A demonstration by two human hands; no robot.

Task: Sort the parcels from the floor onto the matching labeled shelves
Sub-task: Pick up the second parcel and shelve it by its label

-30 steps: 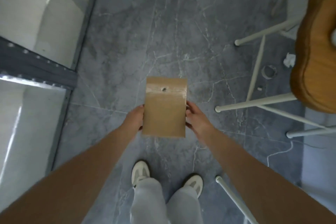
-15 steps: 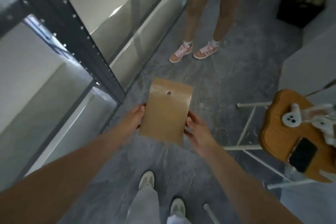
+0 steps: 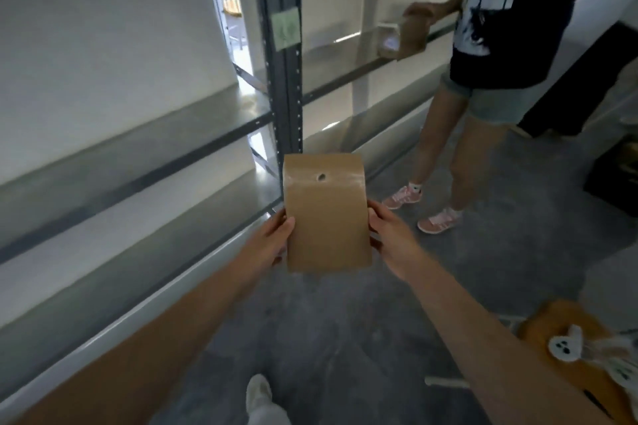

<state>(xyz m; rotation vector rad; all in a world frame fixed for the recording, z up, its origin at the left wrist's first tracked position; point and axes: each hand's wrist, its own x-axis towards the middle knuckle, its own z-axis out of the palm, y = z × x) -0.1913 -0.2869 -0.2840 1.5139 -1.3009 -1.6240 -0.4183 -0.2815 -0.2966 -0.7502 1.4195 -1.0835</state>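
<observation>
A flat brown paper parcel point(image 3: 326, 214) with a small hole near its top is held up in front of me, above the grey floor. My left hand point(image 3: 274, 240) grips its left edge and my right hand point(image 3: 386, 235) grips its right edge. Behind it stands a grey metal shelf rack point(image 3: 283, 86) with a green label point(image 3: 284, 28) on its upright post. The label's writing is too blurred to read. Shelf boards point(image 3: 138, 134) run along the left.
Another person point(image 3: 483, 79) stands at the right by the rack, holding a brown parcel point(image 3: 412, 33) over a shelf. A wooden stool point(image 3: 583, 352) with white objects on it sits at the lower right. A dark crate point(image 3: 614, 179) is at the far right.
The view has swung up from the floor to the shelf rack. Both hands kept hold of the parcel and carried it along. The other person's upper body and parcel came into view.
</observation>
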